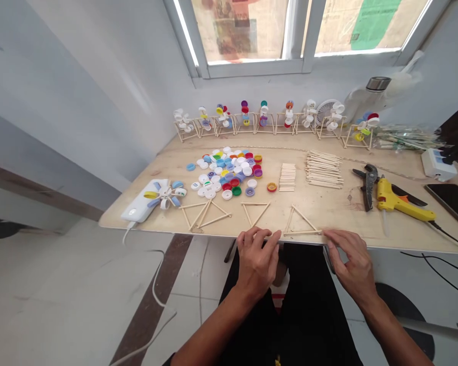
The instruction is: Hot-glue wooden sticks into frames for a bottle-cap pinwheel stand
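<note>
My left hand [257, 259] rests at the table's front edge, fingers bent and slightly apart, just left of a stick triangle [302, 232]. At that triangle's right corner is my right hand [351, 256], its fingertips by the stick end and its fingers apart. Neither hand visibly holds anything. Another stick triangle [255, 204] lies flat above my left hand, and two more triangles [216, 219] overlap or nearly touch further left. A cap wheel [167, 194] leans on a white power bank [139, 206].
Colourful bottle caps [227, 173] lie mid-table beside short sticks [287, 178] and long sticks [323, 169]. A yellow glue gun [399, 201] and pliers [368, 185] lie right, near a phone [450, 203]. Stick frames with cap wheels [245, 122] line the back.
</note>
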Tool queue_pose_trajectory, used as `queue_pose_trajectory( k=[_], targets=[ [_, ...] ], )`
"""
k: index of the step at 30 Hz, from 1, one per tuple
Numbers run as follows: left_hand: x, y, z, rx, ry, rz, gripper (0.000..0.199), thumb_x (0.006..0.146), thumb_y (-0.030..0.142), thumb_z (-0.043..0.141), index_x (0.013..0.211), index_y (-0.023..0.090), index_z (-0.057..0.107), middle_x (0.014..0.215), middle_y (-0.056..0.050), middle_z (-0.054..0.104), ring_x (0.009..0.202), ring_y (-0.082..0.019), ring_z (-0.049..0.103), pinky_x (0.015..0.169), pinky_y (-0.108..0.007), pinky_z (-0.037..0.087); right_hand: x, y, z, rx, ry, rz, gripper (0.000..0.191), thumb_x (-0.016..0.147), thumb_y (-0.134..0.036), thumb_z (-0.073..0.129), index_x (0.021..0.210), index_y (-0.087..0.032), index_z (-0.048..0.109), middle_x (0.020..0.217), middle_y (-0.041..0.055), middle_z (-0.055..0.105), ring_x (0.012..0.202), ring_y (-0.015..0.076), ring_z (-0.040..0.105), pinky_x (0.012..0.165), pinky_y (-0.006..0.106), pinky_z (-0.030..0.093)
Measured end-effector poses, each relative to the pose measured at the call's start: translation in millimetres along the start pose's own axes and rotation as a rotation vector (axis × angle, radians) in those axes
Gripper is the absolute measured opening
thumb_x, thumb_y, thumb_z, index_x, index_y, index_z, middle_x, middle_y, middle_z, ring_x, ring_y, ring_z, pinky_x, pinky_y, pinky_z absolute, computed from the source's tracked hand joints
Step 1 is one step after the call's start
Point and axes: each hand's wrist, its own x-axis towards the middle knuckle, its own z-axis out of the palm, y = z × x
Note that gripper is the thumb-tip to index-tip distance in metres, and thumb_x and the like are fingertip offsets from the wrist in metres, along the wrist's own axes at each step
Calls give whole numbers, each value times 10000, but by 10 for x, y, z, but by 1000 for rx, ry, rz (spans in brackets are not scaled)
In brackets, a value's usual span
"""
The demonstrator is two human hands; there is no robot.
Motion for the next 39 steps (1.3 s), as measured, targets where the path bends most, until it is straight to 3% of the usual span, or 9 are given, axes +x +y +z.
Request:
queue_pose_trajectory(
  k=[11,19,28,35,39],
  targets=[
    [-76,-225,-135,33,95,-97,160,852,179,533,923,209,674,892,-64,674,966,-231,549,898,-435,352,170,64,-75,90,-59,216,236,888,-338,474,973,-218,659,982,57,692,941,218,637,852,390,481],
    [-75,-342,-218,128,108,-120,141,860,158,515,847,208,647,814,-33,680,895,-208,567,888,-406,311,369,166,-15,96,-164,230,295,859,-390,487,952,-203,696,934,52,724,808,202,672,708,319,521],
    [-48,-384,-266,170,76,-126,146,844,148,521,884,203,650,824,-37,670,850,-203,565,854,-387,302,596,211,99,1,-313,144,261,840,-380,490,872,-222,695,888,29,723,730,189,657,659,321,489],
    [-7,-365,-241,232,-8,-128,125,843,170,530,852,208,649,823,-41,641,810,-196,550,843,-385,302,751,102,99,-54,-509,208,266,828,-361,472,846,-226,700,906,26,718,786,181,638,664,277,441],
    [23,-350,-258,242,-64,-169,134,856,184,522,858,223,650,835,-36,648,831,-196,554,858,-385,299,827,25,101,-69,-552,231,259,823,-341,467,825,-226,699,847,21,714,749,171,622,635,255,404]
  ],
)
